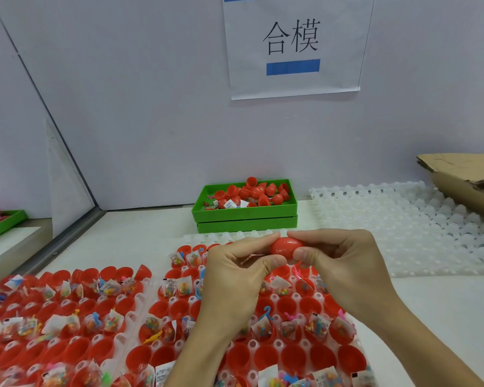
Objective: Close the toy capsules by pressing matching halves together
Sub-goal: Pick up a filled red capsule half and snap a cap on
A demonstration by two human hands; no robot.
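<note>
I hold one red capsule (287,248) up in the air between my two hands, over the far end of the tray of red halves (263,331). My left hand (235,275) pinches its left end with curled fingers (263,241), and my right hand (344,263) pinches its right end, with the thumb below and a fingertip on top. The two halves of the capsule sit together, and I can see the line where they meet. Something thin and reddish sticks out by my left thumb, but I cannot tell what it is. Below my hands, at 6 o'clock, the tray holds many open red cups, and some have little bags of coloured toys (263,328) in them. A second tray like it (62,317) lies at 8 o'clock. At 12 o'clock, by the wall, a green box (246,212) holds loose red halves. At 2 o'clock a white tray with bumps (403,227) lies on the worktop (430,317), with brown cardboard (464,177) past it. A paper sign (292,43) hangs on the wall.
</note>
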